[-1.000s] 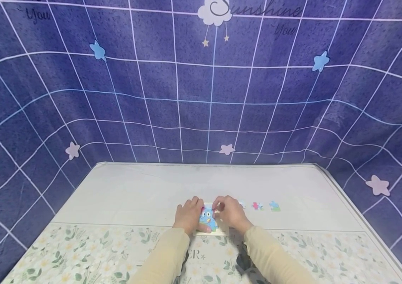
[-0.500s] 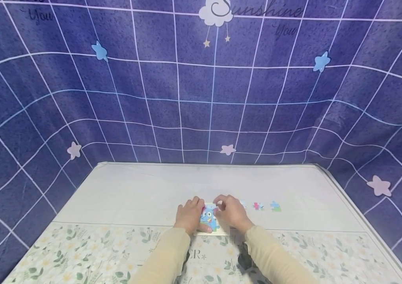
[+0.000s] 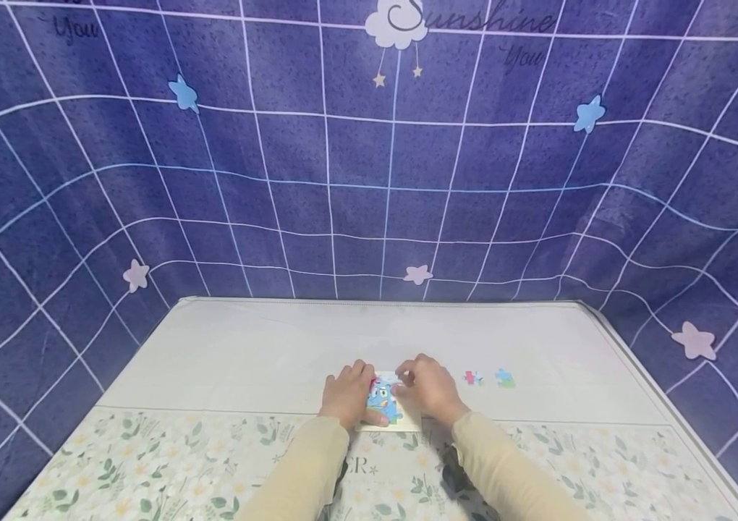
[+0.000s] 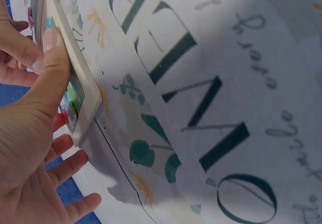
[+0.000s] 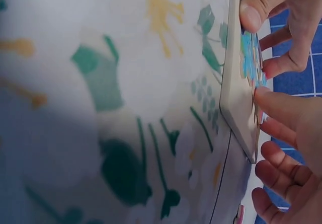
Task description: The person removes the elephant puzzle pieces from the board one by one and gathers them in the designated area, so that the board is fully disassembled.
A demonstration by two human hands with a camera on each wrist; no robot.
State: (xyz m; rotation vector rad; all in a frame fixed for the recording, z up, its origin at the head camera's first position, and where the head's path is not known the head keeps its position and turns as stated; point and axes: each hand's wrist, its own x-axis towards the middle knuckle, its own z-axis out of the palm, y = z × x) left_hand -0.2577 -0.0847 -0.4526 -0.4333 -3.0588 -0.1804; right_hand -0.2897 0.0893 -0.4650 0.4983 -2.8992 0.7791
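Note:
A wooden puzzle board (image 3: 412,420) with a pale rim lies on the table in front of the person. Its left part carries fitted pieces showing a blue cartoon creature (image 3: 383,396). The left hand (image 3: 346,396) grips the board's left side, thumb over the near edge and fingers toward the far edge. At the creature's right side, the right hand (image 3: 433,391) has its thumb and forefinger on a puzzle piece (image 5: 259,83), mostly hidden by the fingers. Both thumbs show over the board's near side in the right wrist view.
Two loose puzzle pieces lie right of the board: a pink-and-blue one (image 3: 472,378) and a blue-and-green one (image 3: 506,378). The table cover (image 3: 245,347) is plain white behind and floral in front. A blue gridded curtain (image 3: 356,159) surrounds the back and sides.
The right hand has shifted slightly right at the board, uncovering more of its bare right part. A pale piece seen beside that hand earlier is out of sight now. The left hand stays put.

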